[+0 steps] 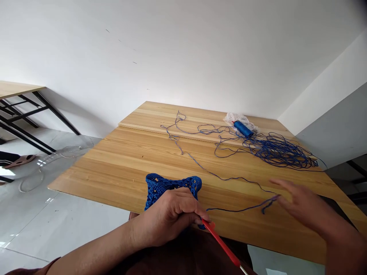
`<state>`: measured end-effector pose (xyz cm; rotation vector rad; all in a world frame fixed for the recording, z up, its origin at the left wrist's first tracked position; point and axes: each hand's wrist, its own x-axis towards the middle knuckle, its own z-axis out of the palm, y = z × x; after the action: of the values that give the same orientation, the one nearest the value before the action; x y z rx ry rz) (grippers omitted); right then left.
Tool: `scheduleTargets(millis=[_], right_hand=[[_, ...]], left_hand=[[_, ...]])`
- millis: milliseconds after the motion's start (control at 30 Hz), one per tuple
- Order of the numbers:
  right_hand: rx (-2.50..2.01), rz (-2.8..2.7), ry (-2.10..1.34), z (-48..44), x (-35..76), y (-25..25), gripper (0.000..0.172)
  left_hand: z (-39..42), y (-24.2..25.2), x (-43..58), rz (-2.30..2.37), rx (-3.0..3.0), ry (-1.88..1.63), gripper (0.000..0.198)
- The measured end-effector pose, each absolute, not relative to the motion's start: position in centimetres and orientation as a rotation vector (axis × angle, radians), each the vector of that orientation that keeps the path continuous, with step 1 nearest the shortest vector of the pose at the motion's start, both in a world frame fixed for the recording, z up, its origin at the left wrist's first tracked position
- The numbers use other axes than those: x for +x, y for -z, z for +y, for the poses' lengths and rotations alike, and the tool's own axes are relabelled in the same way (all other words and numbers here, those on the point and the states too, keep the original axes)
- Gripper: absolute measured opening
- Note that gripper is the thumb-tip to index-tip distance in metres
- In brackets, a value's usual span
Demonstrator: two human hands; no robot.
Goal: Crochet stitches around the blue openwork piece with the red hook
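Observation:
My left hand (169, 218) is closed on a blue crocheted piece (160, 186) at the near edge of the wooden table (120, 164), and a red-handled crochet hook (222, 244) sticks out from under its fingers toward me. My right hand (301, 204) hovers to the right with fingers stretched out, blurred, its fingertips at the blue yarn strand (243, 208) that runs from the piece. The strand leads back across the table to a loose tangle of blue yarn (279, 152) and a blue yarn spool (243, 128).
The spool lies on crumpled clear plastic (233, 117) at the table's far side, close to the white wall. A second table with black legs (25, 110) stands at the left. The floor is glossy and white, with a slipper (20, 161) on it.

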<state>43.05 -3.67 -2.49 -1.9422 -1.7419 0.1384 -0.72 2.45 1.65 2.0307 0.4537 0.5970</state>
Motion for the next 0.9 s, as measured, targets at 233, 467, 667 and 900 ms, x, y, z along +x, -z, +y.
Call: scheduleTargets(millis=[233,467,667,900], right_hand=[[-1.716,-1.937,-0.446,-2.0,29.7,-0.2,0.034],[-0.958,-1.682,-1.307,-2.4,21.2,-1.3,0.037],[-0.892,-1.151,-1.554,-1.8,22.0,0.1,0.031],[-0.683,-1.127,-1.502,-1.7,20.2,-2.9,0.061]], left_hand=[[3.0,-1.9,-0.1,0.447,2.049,-0.557,0.024],[3.2,-2.0,0.0,0.473,1.972,-0.620,0.021],[3.7,-1.8,0.3,0.494,1.940,-0.587,0.020],[3.8,-1.6,1.3,0.421,1.962,-0.549,0.024]])
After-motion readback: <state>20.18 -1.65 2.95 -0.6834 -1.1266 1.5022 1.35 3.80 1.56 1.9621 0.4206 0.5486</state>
